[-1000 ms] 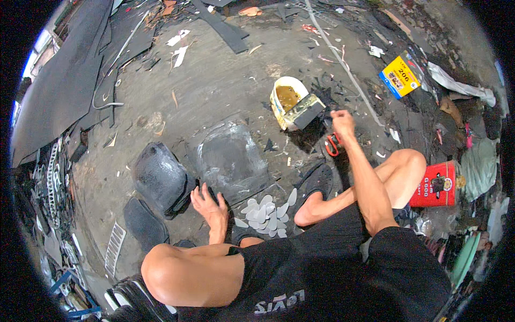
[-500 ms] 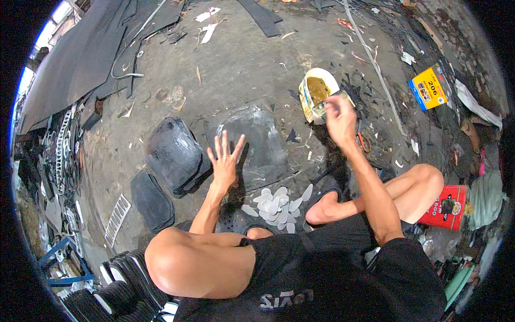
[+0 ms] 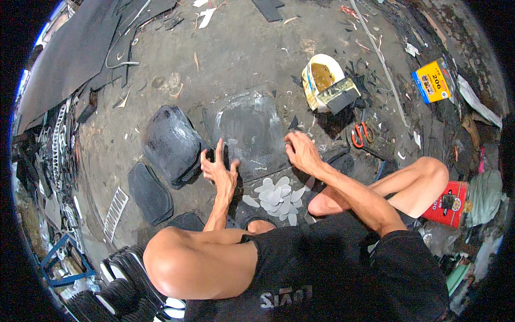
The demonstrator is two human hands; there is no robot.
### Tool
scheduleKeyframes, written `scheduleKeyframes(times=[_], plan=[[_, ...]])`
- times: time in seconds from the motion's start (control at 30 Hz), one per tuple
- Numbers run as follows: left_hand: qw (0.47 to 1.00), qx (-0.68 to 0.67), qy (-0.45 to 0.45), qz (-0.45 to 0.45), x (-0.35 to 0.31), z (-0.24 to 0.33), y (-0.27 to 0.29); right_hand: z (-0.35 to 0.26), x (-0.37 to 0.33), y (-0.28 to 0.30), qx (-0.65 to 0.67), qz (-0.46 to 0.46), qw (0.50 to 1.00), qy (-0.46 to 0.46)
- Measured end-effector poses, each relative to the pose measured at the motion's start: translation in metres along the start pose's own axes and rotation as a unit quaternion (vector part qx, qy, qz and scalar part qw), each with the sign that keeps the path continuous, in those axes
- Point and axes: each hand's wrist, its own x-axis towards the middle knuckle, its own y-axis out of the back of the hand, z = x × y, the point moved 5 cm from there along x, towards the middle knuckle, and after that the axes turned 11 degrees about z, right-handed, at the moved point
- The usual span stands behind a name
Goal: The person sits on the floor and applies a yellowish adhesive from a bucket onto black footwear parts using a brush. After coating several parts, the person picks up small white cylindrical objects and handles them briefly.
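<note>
A dark, flat square sheet [image 3: 249, 126] with whitish smears lies on the floor in front of me. By its near left corner my left hand [image 3: 220, 170] is open, fingers apart and slightly bent. My right hand [image 3: 304, 154] is at the sheet's right edge, fingers loosely bent, with nothing visible in them; whether the tips touch the sheet cannot be made out. Beyond it stands a cut-open pale tub [image 3: 308, 80] of yellowish-brown paste, with a dark rectangular block [image 3: 343, 96] resting on its near rim. A pile of whitish oval pieces [image 3: 279, 197] lies between my feet.
Left of the sheet sits a stack of dark pads [image 3: 170, 145], with thinner dark pieces [image 3: 150, 194] nearer me. Orange-handled scissors [image 3: 358, 135] lie at the right. Farther right are a yellow-and-blue tin [image 3: 432, 82] and a red can [image 3: 449, 205]. Black sheets [image 3: 75, 70] cover the far left.
My right hand has left the tub and come down-left to the sheet's edge, uncovering the block on the tub's rim. My left hand has drawn back a little, its fingers more bent.
</note>
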Motion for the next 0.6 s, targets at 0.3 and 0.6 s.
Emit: scheduleKeyframes(times=[0.3,0.6], plan=[[0.998,0.032,-0.019,-0.057,-0.015,-0.006,-0.025,-0.083,-0.110,-0.048,-0.017,-0.250,0.885,0.393],[0.979,0.045,-0.129,-0.151,0.022,-0.006,0.009,-0.082,-0.048,-0.029,0.056,-0.185,0.905,0.380]])
